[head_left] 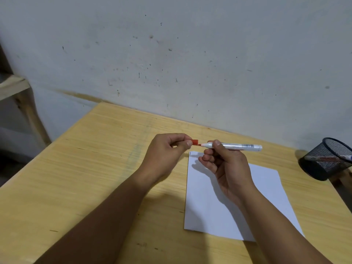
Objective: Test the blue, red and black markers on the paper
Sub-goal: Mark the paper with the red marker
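My right hand (226, 168) holds a white-barrelled red marker (236, 146) level above the far end of the paper, its red tip bare and pointing left. My left hand (167, 149) pinches the marker's red cap (195, 142) a short gap away from the tip. The white paper (266, 187) lies flat on the table under my right hand, with a small dark mark at its far left corner. A black mesh pen cup (326, 159) stands at the right edge, with another marker partly visible inside.
The light wooden table (95, 168) butts against a scuffed grey wall (171, 54). Its left and right edges drop off close by. A wooden frame (21, 103) stands beyond the table's left side.
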